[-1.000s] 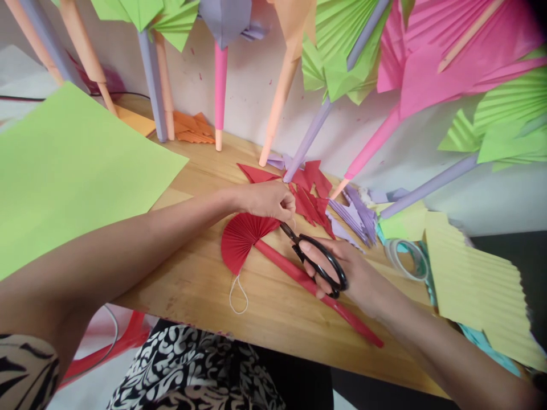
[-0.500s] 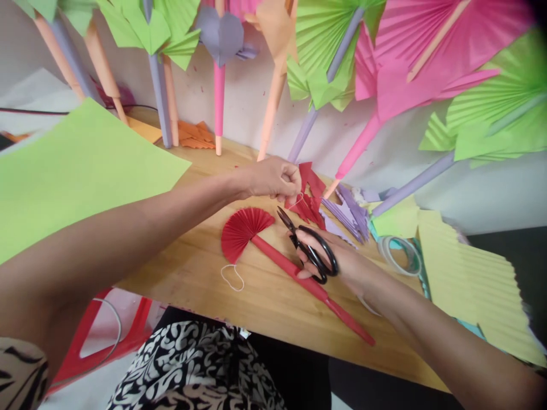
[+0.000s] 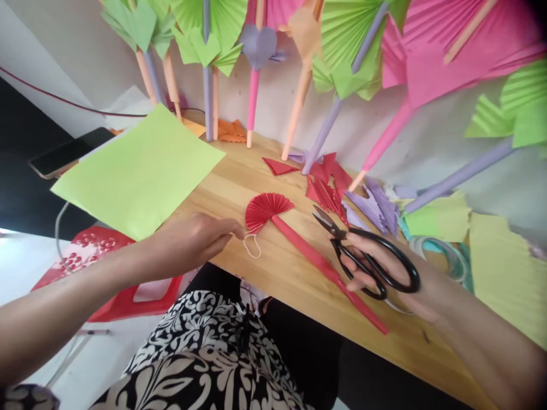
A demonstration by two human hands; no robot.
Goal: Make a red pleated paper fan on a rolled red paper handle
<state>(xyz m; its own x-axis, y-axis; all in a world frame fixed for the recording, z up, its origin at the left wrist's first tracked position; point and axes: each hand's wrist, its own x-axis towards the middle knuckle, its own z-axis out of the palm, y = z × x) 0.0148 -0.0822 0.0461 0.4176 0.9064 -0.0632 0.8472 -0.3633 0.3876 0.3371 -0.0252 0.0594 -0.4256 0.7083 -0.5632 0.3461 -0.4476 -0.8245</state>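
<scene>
A pleated red paper fan (image 3: pixel 267 210) with a rolled red paper handle (image 3: pixel 305 245) lies on the wooden table. From the fan's lower edge hangs a loop of white string (image 3: pixel 253 250). Just left of that loop is my left hand (image 3: pixel 203 239), fingers stretched forward and their tips close by; whether they touch the string I cannot tell. My right hand (image 3: pixel 371 256) holds black-handled scissors (image 3: pixel 337 233) above the red handle. Their blades point up and left, away from the fan.
Red paper scraps (image 3: pixel 327 193) and purple scraps (image 3: pixel 376 205) lie behind the scissors. A tape roll (image 3: pixel 440 256) and yellow paper (image 3: pixel 498 267) are at right. A green sheet (image 3: pixel 141 171) and a phone (image 3: pixel 72 151) are left. Several paper fans lean on the wall. A red stool (image 3: pixel 102 256) stands below.
My left hand has moved from the red scraps down and left to the string loop by the fan. My right hand, still holding the scissors, has come closer to me. The view has shifted left.
</scene>
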